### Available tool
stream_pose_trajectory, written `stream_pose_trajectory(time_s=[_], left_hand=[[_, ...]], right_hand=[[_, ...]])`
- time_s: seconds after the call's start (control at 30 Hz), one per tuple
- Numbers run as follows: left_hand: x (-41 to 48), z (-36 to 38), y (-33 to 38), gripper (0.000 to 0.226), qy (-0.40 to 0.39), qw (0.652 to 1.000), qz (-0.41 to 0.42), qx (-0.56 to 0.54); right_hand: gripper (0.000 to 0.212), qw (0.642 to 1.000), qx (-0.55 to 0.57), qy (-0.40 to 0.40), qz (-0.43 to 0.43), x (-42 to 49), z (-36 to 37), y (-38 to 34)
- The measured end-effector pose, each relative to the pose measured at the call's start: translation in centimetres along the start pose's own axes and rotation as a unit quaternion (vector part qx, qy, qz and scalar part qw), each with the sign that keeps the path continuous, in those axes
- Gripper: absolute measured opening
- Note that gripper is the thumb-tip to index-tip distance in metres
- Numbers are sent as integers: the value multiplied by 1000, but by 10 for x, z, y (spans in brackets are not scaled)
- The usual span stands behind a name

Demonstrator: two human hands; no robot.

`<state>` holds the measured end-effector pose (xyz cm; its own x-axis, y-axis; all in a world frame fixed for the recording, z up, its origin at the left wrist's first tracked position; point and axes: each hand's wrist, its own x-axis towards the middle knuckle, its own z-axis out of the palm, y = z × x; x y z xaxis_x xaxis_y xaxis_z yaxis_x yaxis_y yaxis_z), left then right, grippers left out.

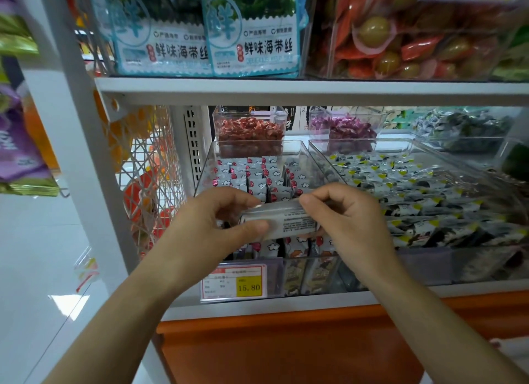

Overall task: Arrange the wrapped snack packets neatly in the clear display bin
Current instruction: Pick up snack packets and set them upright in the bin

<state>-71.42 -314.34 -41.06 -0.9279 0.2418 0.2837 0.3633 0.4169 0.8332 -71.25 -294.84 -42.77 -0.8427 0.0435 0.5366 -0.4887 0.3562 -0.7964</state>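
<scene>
At frame centre both hands pinched one silver snack packet [279, 220] above the clear bin [305, 148]: left hand [220, 220] gripped its left end, right hand [343, 211] the top edge. Packet looked light, slick, crinkly; best held by the ends.

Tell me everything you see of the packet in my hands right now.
The packet is a glossy silver-grey wrapper, and its back, printed with small black text, faces the camera. It lies roughly level between the hands. The left hand pinches its left end and the right hand its right edge. It is above the clear bin.
</scene>
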Motion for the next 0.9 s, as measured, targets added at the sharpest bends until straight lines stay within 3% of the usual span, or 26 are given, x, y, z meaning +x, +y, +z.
stream_pose_trajectory(time_s=[0.17, 0.33, 0.6, 0.7, 0.8, 0.9], left_hand=[[0, -1, 2, 31, 1, 999, 14, -31], [1, 2, 3, 28, 3, 999, 25, -26], [2, 5, -1, 26, 51, 998, 23, -29], [3, 3, -3, 10, 104, 992, 21, -70], [4, 4, -4, 12, 127, 987, 17, -95], [5, 5, -9, 29, 177, 983, 41, 18]], right_hand=[[12, 989, 98, -85, 67, 7, -17, -3], [18, 983, 111, -130, 72, 12, -28, -1], [16, 988, 113, -89, 59, 7, -20, 4], [28, 982, 148, -105, 49, 4, -14, 0], [39, 989, 111, -100, 11, 4, -8, -2], [33, 993, 120, -22, 5, 6, -3, 1]])
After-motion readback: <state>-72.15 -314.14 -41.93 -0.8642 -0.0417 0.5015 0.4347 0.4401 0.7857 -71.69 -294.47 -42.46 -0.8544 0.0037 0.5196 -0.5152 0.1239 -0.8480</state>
